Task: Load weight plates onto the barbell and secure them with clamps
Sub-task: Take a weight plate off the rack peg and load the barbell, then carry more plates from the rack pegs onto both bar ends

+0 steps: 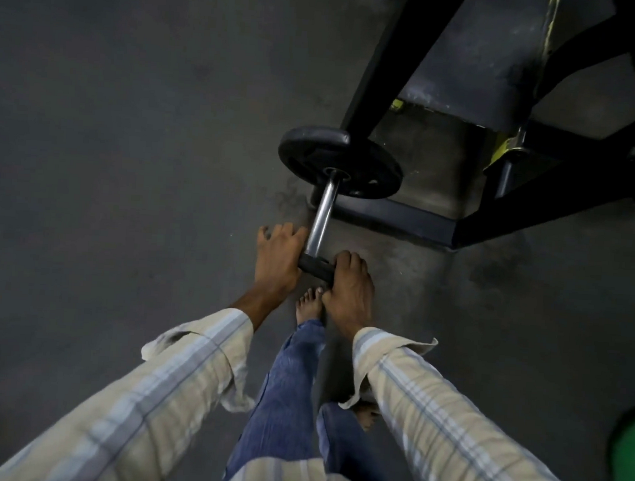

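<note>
Head view, looking down at a dark floor (110,134). Short bar (322,218) runs from near centre toward the far side, tilted slightly right. One black plate (339,163) already sits on the bar's far end, leaning against a black machine frame (392,215) on the right.

Second black plate (317,267) is at the bar's near end, seen edge-on, mostly hidden between the hands. Can't tell if it's fully on the sleeve.

Left hand (277,260): palm flat against the left side of the near plate, fingers spread and reaching forward beside the bar. Pressing it, not wrapped around it.

Right hand (350,287): fingers curled over the right edge of the same plate, gripping it.

Both arms extended, striped beige sleeves (429,396) with loose cuffs. Blue jeans (285,383) below and a bare foot (310,306) on the floor just near of the plate, between the wrists. Second foot partly visible under the right sleeve.

Frame has yellow-green fittings (507,148) on the far right. Something green (629,467) at the near-right edge, too cropped to identify.

Image is dim and slightly blurred.
</note>
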